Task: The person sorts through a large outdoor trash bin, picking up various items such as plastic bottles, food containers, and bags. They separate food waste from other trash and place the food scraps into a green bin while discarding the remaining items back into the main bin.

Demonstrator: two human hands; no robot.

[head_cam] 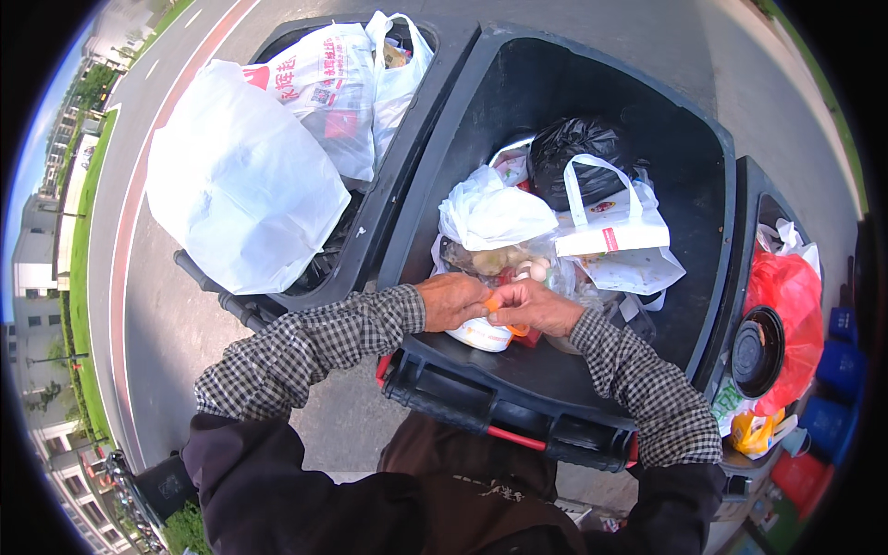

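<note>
My left hand (454, 301) and my right hand (538, 305) meet over the front part of an open black wheeled bin (666, 111). Between their fingertips they pinch a small orange piece (492, 304), too small to name. Just under the hands lies a white round container with orange print (482, 335). Beyond them in the bin are a tied white plastic bag (496, 211), a clear bag with eggshells and food waste (531, 267), a black garbage bag (579, 156) and a white carrier bag with handles (621, 222).
A second bin at left holds a large white bag (243, 180) and a printed plastic bag (326, 90). At right, another bin bears a red plastic bag (798, 326) and a black round bowl or lid (757, 352). The bin's handle bar (517, 438) crosses before my body.
</note>
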